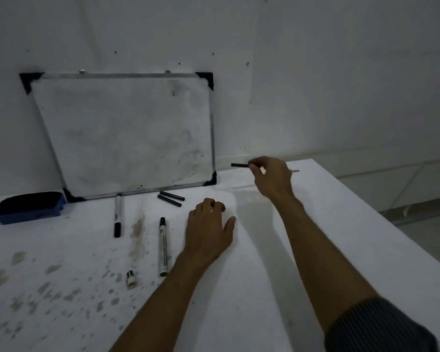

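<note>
My right hand [271, 177] is raised above the white table [315, 250] and pinches a thin black stick [239, 165] that points left; a pale tip pokes out on its right side. My left hand [208, 231] lies on the table with its fingers curled loosely and nothing visible in it. Left of it lies a marker [163, 246] without its end plug, and a second marker [117, 215] lies further left. Two short black sticks [170, 198] lie near the whiteboard [127, 138], which leans against the wall.
A blue eraser [29, 208] sits at the far left by the wall. A small white end plug [131, 278] lies near the open marker. Grey stains dot the left half of the table. The table's edge runs diagonally at the right, with floor beyond.
</note>
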A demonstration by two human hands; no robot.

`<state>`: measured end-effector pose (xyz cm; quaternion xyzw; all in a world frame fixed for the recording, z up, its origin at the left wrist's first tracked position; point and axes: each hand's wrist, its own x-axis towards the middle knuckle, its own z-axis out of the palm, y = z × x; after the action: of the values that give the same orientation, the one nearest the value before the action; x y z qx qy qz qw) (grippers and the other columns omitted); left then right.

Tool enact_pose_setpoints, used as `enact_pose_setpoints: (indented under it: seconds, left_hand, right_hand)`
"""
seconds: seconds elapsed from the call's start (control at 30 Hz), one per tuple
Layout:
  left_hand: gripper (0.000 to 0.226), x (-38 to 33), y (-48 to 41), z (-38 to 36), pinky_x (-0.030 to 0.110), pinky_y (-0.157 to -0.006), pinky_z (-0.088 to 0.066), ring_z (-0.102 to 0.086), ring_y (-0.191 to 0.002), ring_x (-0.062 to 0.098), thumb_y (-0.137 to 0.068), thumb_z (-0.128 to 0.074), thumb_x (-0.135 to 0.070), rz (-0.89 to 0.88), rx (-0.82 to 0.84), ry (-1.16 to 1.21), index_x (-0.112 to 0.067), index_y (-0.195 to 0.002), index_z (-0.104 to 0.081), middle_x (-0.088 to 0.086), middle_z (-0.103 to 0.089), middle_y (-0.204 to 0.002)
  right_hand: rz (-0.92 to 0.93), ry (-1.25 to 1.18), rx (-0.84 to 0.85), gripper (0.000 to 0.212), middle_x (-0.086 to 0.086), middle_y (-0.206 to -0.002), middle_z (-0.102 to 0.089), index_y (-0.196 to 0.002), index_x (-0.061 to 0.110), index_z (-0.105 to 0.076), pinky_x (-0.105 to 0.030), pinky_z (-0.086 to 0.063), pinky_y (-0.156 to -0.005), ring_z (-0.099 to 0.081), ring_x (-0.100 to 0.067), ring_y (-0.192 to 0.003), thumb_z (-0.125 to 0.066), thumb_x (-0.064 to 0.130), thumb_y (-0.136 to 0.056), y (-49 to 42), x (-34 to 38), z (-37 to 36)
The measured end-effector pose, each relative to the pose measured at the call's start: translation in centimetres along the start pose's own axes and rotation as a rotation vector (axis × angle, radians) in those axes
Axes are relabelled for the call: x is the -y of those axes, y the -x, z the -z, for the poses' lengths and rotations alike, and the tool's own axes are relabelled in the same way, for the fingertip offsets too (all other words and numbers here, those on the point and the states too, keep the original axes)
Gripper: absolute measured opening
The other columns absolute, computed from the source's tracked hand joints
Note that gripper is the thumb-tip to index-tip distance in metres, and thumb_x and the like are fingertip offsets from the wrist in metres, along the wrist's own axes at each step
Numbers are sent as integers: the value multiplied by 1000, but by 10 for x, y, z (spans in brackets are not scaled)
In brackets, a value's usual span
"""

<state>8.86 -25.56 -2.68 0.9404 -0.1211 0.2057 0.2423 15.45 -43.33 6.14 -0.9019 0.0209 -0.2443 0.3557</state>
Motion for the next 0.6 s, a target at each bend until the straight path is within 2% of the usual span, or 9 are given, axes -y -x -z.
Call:
enact_pose_setpoints:
  seconds: [0.1,0.17,0.23,0.33,0.43,0.6]
  left_hand:
    - [40,5,-2,0,38,-95,-42,-56,-113,25,-96,-62,-44,-3,14,27,-13,-121,-66,6,-60,-122]
    - [39,5,-2,-1,39,-96,-43,-55,-112,25,-95,-63,-44,0,11,38,-13,-119,-65,5,-60,-120]
    - [39,4,-3,-2,39,-97,-42,-55,-112,24,-94,-63,-44,2,12,49,-13,-119,-65,5,-59,-120]
    - [40,4,-3,-2,38,-97,-42,-54,-112,23,-94,-63,-44,6,19,50,-13,-119,-65,4,-59,-120]
    - [40,3,-3,-1,37,-96,-42,-54,-112,24,-94,-61,-43,0,22,35,-12,-119,-65,5,-59,-120]
    - [38,0,-2,3,36,-93,-42,-54,-111,25,-96,-61,-42,5,33,36,-12,-119,-65,7,-59,-120]
  right_hand:
    - [-11,142,66,19,6,-110,-79,-109,29,-79,-39,-39,-102,-64,-24,-115,-67,31,-96,-34,3,-18]
    - [-62,194,170,20,6,-112,-78,-108,31,-80,-37,-34,-100,-63,-26,-117,-68,31,-92,-49,2,-29]
    - [-112,242,270,22,6,-113,-78,-106,33,-81,-37,-33,-100,-62,-26,-118,-68,30,-89,-59,0,-37]
    - [-150,277,329,23,5,-108,-78,-103,32,-82,-36,-32,-97,-63,-26,-114,-67,27,-86,-65,-2,-45]
    - [-138,231,305,24,5,-111,-78,-105,31,-82,-33,-32,-95,-64,-26,-114,-68,25,-86,-64,-2,-46]
    - [-49,46,93,17,5,-110,-79,-105,26,-81,-41,-44,-107,-69,-19,-112,-70,27,-91,-34,11,-26]
